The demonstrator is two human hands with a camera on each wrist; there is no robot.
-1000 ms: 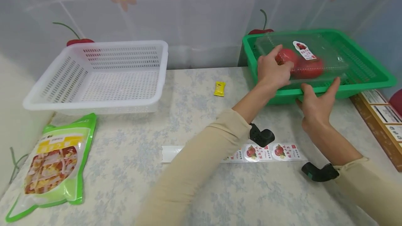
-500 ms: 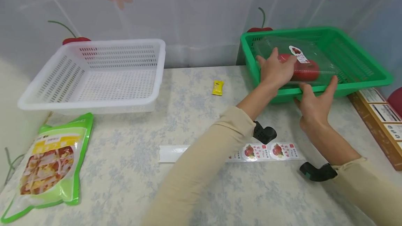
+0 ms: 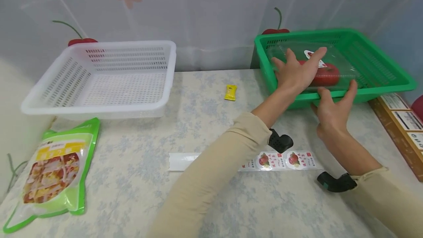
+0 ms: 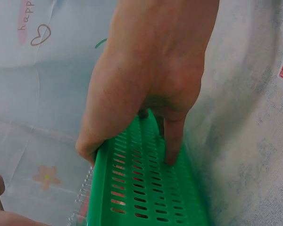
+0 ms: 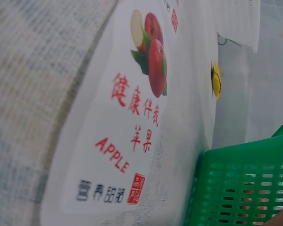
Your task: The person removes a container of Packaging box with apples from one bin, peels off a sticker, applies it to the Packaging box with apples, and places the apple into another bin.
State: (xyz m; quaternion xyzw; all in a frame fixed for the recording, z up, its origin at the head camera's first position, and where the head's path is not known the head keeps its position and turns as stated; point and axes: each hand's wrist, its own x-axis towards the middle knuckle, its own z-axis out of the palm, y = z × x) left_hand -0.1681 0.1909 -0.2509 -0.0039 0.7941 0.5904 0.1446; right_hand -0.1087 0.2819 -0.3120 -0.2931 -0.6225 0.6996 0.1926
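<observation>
In the head view, a clear plastic box with apples point(image 3: 325, 74) and a label point(image 3: 315, 57) on its lid sits in the green basket point(image 3: 396, 74). My left hand point(image 3: 295, 72) lies over the box's left part, fingers spread and mostly straight. My right hand point(image 3: 335, 111) grips the basket's front rim, two fingertips over the edge. The left wrist view shows the right hand point(image 4: 151, 70) at the slotted basket wall, one finger against its outside; part of the left hand point(image 4: 4, 216) enters at lower left. A printed apple sticker point(image 5: 118, 122) fills much of the right wrist view.
A white basket point(image 3: 125, 91) stands at the back left, with a green food packet point(image 3: 54, 172) in front. A yellow wrapped candy point(image 3: 230, 92) lies mid-table. The sticker strip point(image 3: 284, 161) lies below the arms, and a brown-edged carton point(image 3: 403, 120) is at right.
The box has lowered and settled into the green basket. My left hand has loosened from it, the thumb lifting to the right over the lid. The right hand stays at the rim.
</observation>
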